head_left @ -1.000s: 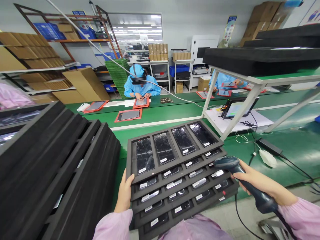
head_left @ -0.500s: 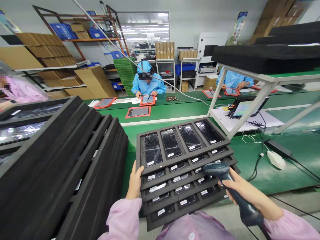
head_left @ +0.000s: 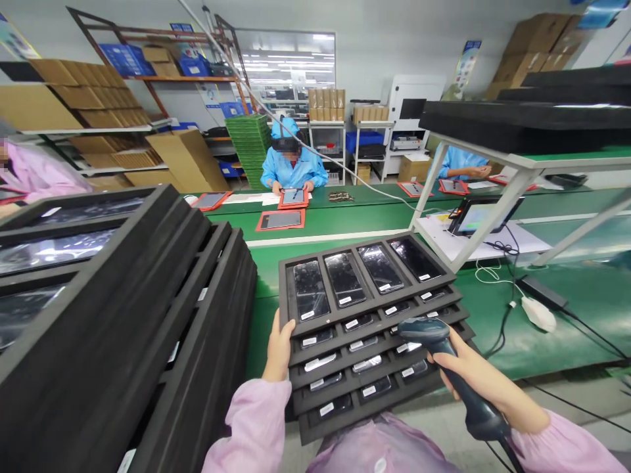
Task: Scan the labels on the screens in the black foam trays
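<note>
My right hand point(head_left: 470, 368) is wrapped round the handle of a dark barcode scanner point(head_left: 456, 374), its head over the lower trays at the right. Several black foam trays point(head_left: 308, 332) lie in a staggered stack in front of me, their near edges stepping down toward my body. Phone-like black screens point(head_left: 345, 279) with small white labels sit in the trays' compartments. My left hand point(head_left: 279, 348) grips the left edge of the top foam tray, thumb on its rim; the other fingers are hidden beneath.
Tall stacks of black foam trays point(head_left: 197, 341) stand close on my left. At right are a white-framed rack point(head_left: 522, 171), a small display point(head_left: 486, 215), a white mouse point(head_left: 538, 314) and cables on the green bench point(head_left: 493, 315). A person in blue point(head_left: 294, 164) works opposite.
The tray stack and my left hand appear slightly further right in view. The scanner's head has stayed over the lower trays. The far-right co-worker's hands have shifted off the red-framed piece.
</note>
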{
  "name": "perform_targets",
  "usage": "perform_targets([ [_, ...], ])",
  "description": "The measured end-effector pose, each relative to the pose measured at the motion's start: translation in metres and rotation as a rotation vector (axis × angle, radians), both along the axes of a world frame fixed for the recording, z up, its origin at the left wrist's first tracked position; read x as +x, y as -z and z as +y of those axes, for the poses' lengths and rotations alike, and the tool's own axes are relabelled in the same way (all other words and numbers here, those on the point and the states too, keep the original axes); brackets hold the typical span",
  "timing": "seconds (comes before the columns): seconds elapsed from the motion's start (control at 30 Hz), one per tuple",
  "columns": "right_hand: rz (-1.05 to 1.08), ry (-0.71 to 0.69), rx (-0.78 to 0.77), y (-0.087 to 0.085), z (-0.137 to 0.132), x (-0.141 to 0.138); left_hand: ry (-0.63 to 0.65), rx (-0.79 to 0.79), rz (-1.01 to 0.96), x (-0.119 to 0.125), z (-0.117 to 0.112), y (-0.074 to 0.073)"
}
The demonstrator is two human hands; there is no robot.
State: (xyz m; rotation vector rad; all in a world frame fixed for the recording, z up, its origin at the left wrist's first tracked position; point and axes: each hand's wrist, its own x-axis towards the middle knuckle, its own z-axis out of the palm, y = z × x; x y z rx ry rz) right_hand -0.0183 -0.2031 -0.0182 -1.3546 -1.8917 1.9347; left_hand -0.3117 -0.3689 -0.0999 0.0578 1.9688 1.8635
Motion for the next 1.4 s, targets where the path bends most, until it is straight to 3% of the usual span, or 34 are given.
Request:
perform_targets([
  [0.27,0.042,-0.105,-0.063,0.008,-0.044,-0.034,0.070,0.008,0.049,0.000,0.000,0.006],
  [0.57,-0.016,-0.045,0.044,0.011,-0.069,-0.045,0.121,-0.033,0.076,0.004,0.003,-0.004],
  [0.8,-0.027,0.009,0.052,0.005,-0.086,-0.048,0.164,-0.006,0.144,-0.001,0.003,0.015],
  [0.97,0.035,-0.074,-0.058,0.000,-0.108,-0.064,0.183,0.035,0.165,-0.004,0.004,0.024],
  [1.27,0.024,-0.084,-0.020,0.012,-0.131,-0.090,0.206,-0.032,0.145,0.001,0.006,0.005],
  [1.4,0.034,-0.098,-0.046,0.011,-0.134,-0.086,0.222,-0.035,0.150,0.000,0.006,0.008],
])
